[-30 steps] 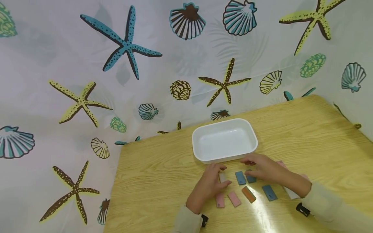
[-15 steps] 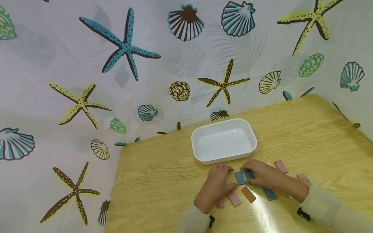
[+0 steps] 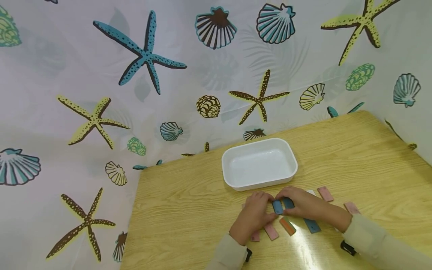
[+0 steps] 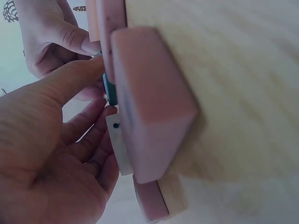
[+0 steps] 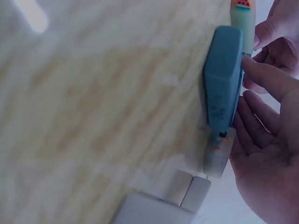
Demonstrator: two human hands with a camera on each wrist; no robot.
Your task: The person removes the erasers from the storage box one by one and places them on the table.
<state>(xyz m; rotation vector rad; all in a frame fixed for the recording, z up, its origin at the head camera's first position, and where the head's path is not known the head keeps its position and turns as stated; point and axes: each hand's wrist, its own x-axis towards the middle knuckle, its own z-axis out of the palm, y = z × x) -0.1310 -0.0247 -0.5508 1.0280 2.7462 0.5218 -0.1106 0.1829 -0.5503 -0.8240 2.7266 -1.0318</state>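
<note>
Both hands meet just in front of the white tray (image 3: 233,180) on the wooden table. My left hand (image 3: 269,205) pinches the left end of a small blue block (image 3: 277,207) between thumb and forefinger. My right hand (image 3: 286,198) lies with straight fingers on a second blue block (image 3: 288,203) right beside it. In the left wrist view a blue edge (image 4: 108,91) shows between thumb and fingers, behind a blurred pink block (image 4: 149,102). In the right wrist view my straight fingers (image 5: 261,79) touch the side of a blue block (image 5: 223,77).
Around the hands lie pink blocks (image 3: 271,231) (image 3: 325,194) (image 3: 351,207), an orange-and-green block (image 3: 287,225), another blue block (image 3: 312,225) and a white one (image 3: 310,192). A shell-print curtain (image 3: 145,75) hangs behind the table, whose left edge (image 3: 133,221) is close.
Both hands have drawn together around the two blue blocks. The left hand slid right off the pale block and pink blocks; the right hand pulled left, uncovering the pink blocks at the right.
</note>
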